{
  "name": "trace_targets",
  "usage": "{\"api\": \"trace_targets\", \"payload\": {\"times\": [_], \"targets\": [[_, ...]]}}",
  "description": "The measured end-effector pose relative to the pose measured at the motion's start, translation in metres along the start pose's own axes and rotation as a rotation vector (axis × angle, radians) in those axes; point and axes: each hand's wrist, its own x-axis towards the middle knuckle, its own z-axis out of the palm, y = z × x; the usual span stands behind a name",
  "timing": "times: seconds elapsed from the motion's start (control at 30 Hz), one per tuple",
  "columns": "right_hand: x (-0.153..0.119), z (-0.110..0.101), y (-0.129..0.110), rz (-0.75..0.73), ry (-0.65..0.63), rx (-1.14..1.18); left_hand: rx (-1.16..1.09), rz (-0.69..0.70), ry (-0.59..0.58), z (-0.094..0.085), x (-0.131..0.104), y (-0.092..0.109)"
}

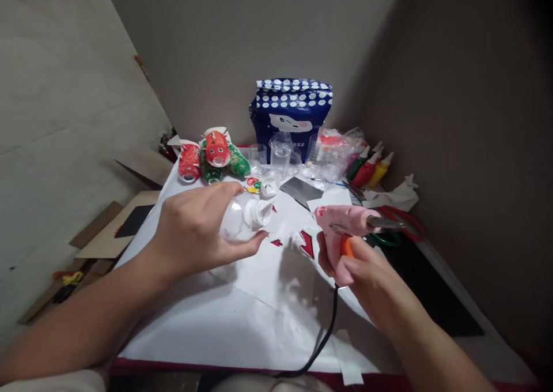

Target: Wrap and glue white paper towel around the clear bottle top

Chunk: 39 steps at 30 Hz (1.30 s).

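Left hand (pixel 194 230) fingers wrapped round clear plastic bottle (pixel 242 219), held above counter (pixel 242 317) middle, long axis pointing right; right hand (pixel 367 276) fingers grip pink glue gun (pixel 345 230), just right of bottle, nozzle aimed away right

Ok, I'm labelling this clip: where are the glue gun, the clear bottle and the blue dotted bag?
glue gun (pixel 345 222): head view, pink body.
clear bottle (pixel 237 222): head view, clear side.
blue dotted bag (pixel 291 112): head view, front panel.

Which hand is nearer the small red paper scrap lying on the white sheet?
Left. The left hand, holding a clear plastic bottle, has its fingertips just beside the red paper scrap. The right hand, gripping the pink glue gun, sits farther right.
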Motion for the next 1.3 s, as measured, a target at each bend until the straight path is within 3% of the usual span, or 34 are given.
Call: {"api": "trace_targets", "payload": {"times": [0.13,0.37,0.57,0.67,0.93,1.3], "targets": [[0.003,0.005,0.001,0.001,-0.034,0.302,0.020,-0.020,-0.009,-0.001,0.000,-0.001],[0.010,0.005,-0.001,0.139,0.060,0.423,0.007,-0.036,-0.031,-0.002,-0.001,0.000],[0.011,0.000,-0.002,0.156,0.026,0.433,-0.010,-0.010,-0.030,0.001,0.001,0.002],[0.004,0.000,0.001,0.056,0.083,0.276,-0.015,-0.009,-0.050,0.000,0.001,0.002],[-0.018,0.000,0.014,-0.475,0.174,-0.514,-0.005,0.037,-0.045,0.000,0.001,0.003],[-0.017,0.001,0.001,-0.653,-0.008,-0.882,0.030,0.084,-0.082,0.005,-0.001,0.008]]}}
